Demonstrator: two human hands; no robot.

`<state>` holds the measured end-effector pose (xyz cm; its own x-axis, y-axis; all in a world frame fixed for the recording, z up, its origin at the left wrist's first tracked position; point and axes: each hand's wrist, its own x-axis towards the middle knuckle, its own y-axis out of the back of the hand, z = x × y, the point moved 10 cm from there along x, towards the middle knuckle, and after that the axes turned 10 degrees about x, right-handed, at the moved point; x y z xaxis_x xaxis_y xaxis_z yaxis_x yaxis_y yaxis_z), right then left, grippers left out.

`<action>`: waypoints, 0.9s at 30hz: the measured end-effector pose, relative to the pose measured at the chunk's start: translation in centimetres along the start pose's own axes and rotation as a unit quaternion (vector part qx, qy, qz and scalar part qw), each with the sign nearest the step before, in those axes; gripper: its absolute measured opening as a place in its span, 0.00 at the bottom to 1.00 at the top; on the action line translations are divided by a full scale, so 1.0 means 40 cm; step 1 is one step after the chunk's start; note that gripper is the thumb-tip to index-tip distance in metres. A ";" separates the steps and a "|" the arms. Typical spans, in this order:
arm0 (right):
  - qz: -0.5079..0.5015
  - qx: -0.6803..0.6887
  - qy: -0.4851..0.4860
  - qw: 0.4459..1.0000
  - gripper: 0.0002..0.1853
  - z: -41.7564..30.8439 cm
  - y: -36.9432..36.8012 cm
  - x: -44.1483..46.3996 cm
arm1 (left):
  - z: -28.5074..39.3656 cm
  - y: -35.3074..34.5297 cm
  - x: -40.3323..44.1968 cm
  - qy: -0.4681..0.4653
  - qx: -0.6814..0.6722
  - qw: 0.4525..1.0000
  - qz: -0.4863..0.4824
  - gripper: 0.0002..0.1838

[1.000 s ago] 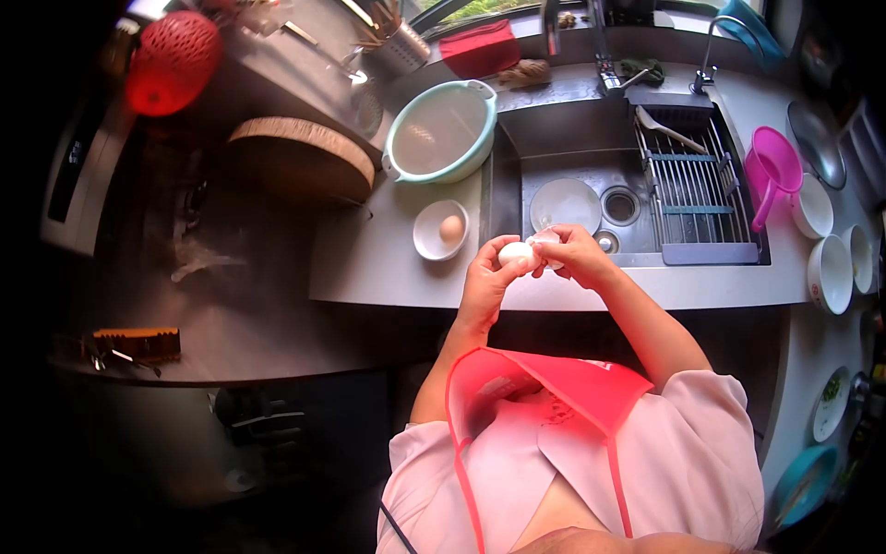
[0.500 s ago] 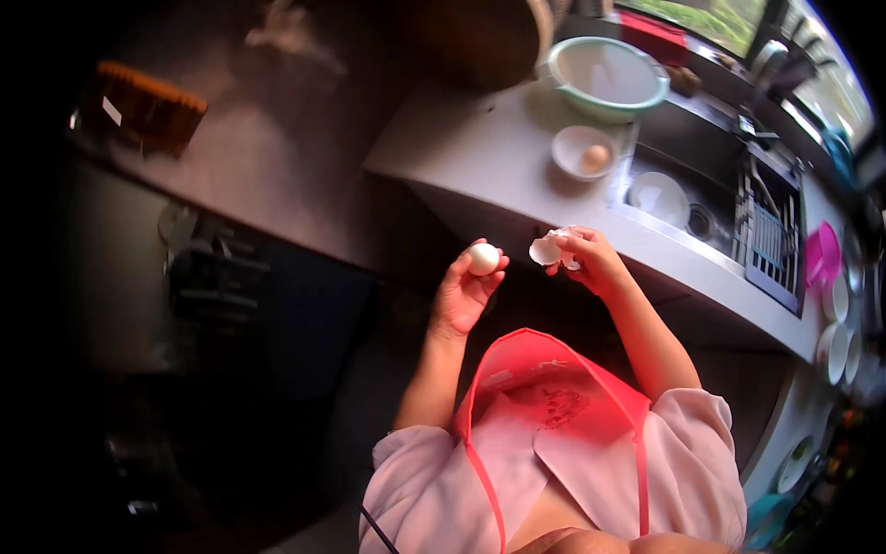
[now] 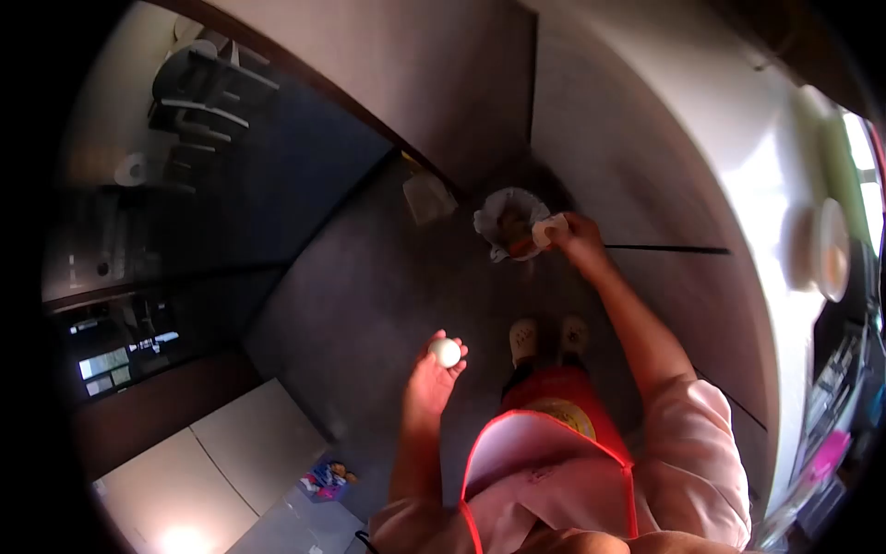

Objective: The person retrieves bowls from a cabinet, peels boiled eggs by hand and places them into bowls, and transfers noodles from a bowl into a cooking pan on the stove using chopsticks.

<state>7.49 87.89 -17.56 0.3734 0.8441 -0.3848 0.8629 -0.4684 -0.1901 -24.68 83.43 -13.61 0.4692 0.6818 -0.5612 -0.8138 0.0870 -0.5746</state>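
Observation:
A peeled white egg point(image 3: 446, 352) rests in my left hand point(image 3: 431, 379), with the fingers curled round it, low and left of the middle of the view. My right hand point(image 3: 580, 242) is stretched out and pinches pale eggshell point(image 3: 550, 228) at the edge of a bin lined with a whitish bag point(image 3: 492, 242). Inside the bin is dark and reddish waste, too dim to name. Far to the right, a white bowl point(image 3: 832, 249) holds a brownish egg.
Beside the bin stands a pale container point(image 3: 429, 198) on the dark floor point(image 3: 369, 286). My shoes point(image 3: 523, 340) are below. The counter point(image 3: 752, 166) curves along the right, with a pink strainer point(image 3: 831, 454). Pale cabinets point(image 3: 212, 462) are at lower left.
The view has turned from the sink and counter to the floor and bin. My hands have moved apart; the right one now reaches to the bin with the shell, the left still holds the egg.

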 end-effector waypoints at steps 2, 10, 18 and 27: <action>0.004 -0.137 0.093 0.986 0.12 0.111 -0.011 0.113 | -0.055 0.094 0.026 0.015 0.011 0.999 0.035 0.22; -0.013 -0.536 0.269 0.800 0.11 0.573 -0.121 0.412 | -0.212 0.317 0.074 0.084 0.046 0.987 0.131 0.25; -0.037 -0.481 0.164 0.860 0.08 0.387 -0.150 0.354 | -0.247 0.338 0.100 0.099 0.051 0.985 0.130 0.27; -0.097 -0.060 -0.152 0.982 0.26 0.530 -0.084 0.335 | -0.175 0.165 0.132 0.064 0.027 0.996 0.060 0.24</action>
<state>2.37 95.25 -41.24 0.0946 0.7894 -0.6066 0.9487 -0.2562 -0.1854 -25.17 82.53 -24.52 0.4040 0.5926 -0.6968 -0.8825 0.0520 -0.4674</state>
